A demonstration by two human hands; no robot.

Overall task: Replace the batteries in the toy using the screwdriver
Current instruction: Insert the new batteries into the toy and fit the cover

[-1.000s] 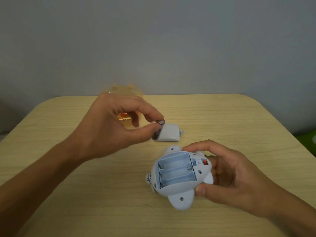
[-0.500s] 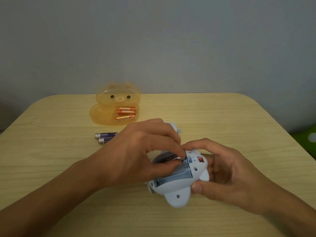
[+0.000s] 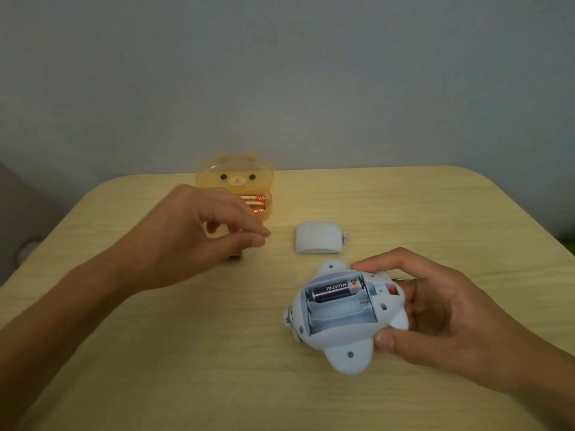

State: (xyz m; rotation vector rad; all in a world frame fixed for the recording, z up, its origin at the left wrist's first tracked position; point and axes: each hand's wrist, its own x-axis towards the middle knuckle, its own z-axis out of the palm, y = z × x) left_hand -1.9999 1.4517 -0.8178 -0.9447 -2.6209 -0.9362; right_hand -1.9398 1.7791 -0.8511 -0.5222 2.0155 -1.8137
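Fingers of the left hand (image 3: pixel 199 234), half a second ago pressing a battery (image 3: pixel 337 290) into the toy (image 3: pixel 342 318), now hover loosely curled at centre-left, apparently empty. Right hand (image 3: pixel 441 309) grips the toy, lower right. One slot filled, two remain; cover (image 3: pixel 318 237) still off.

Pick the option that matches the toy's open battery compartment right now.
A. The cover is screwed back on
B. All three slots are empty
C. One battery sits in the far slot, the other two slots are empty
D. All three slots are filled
C: the toy, held by the right hand, shows one purple battery in the far slot and two bare slots nearer; the cover lies apart on the table.
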